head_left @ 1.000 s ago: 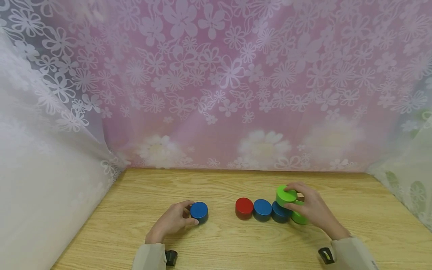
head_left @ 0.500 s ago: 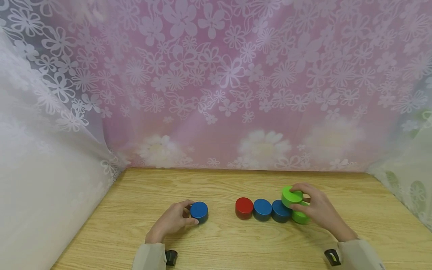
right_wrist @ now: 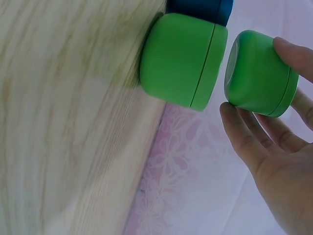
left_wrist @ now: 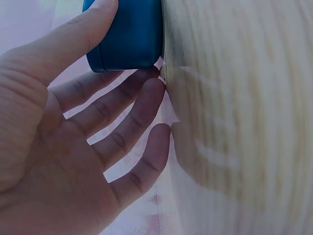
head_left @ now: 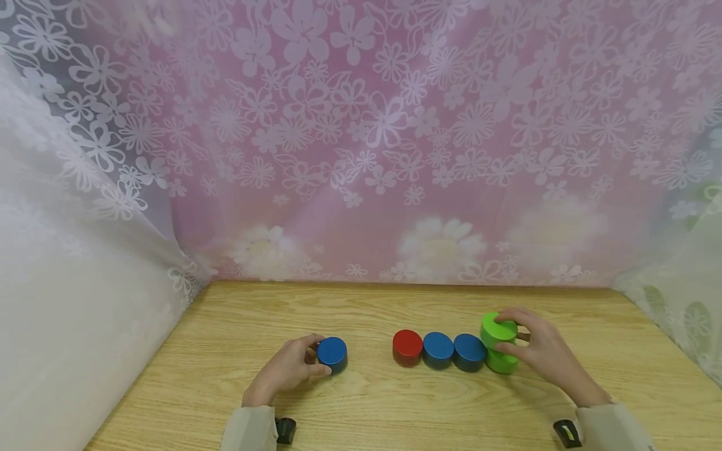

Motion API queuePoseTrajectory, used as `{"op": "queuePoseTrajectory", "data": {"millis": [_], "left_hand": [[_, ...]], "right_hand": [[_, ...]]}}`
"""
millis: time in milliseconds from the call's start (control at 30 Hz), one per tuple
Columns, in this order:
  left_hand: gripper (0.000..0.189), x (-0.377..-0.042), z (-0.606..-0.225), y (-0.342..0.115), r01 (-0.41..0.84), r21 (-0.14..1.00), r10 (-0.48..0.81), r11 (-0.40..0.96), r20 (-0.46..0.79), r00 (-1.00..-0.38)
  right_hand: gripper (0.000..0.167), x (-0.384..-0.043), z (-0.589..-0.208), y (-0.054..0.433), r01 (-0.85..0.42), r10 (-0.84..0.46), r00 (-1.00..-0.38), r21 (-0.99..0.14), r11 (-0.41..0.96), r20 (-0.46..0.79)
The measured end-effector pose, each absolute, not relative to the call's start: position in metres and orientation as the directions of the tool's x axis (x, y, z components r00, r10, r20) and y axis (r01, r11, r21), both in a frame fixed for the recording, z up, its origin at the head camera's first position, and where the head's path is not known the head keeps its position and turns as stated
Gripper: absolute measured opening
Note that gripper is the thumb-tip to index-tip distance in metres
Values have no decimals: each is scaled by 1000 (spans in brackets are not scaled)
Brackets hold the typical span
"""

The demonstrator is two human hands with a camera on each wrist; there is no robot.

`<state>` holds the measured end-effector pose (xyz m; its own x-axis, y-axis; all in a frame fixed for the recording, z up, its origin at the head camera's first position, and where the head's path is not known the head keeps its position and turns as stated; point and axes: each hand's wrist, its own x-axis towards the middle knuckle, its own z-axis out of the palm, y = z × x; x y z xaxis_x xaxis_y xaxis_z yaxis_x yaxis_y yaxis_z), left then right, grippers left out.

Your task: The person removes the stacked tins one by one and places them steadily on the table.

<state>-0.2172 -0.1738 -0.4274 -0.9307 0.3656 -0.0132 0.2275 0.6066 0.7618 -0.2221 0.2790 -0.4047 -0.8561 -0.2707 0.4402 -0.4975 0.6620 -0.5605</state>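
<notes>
Between thumb and fingers my right hand (head_left: 544, 351) holds a green round jar (head_left: 499, 330) just above a second green jar (head_left: 502, 361). In the right wrist view a narrow gap parts the held jar (right_wrist: 261, 73) from the lower green jar (right_wrist: 183, 61). Further left on the table, my left hand (head_left: 287, 368) grips a blue jar (head_left: 333, 354) that stands upright. The left wrist view has the thumb on the blue jar (left_wrist: 129, 36) and the other fingers curved behind and below it.
Left of the lower green jar, a blue jar (head_left: 469, 352), another blue jar (head_left: 438, 350) and a red jar (head_left: 407, 348) stand in a row on the wooden table (head_left: 361, 413). A pink flowered curtain (head_left: 361, 156) hangs behind the table's back edge.
My right hand has carried the green jar rightward, from above the right-hand blue jar to above the green one. The left hand and its blue jar have stayed in place.
</notes>
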Motion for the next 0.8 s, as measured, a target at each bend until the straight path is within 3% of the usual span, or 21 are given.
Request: {"op": "queuePoseTrajectory", "data": {"millis": [800], "left_hand": [[58,-218,-429,-173,214,760,354,614,-22,-935]], "right_hand": [[43,-216,-412,307,-462,-217,-862,-534,708,457]]}}
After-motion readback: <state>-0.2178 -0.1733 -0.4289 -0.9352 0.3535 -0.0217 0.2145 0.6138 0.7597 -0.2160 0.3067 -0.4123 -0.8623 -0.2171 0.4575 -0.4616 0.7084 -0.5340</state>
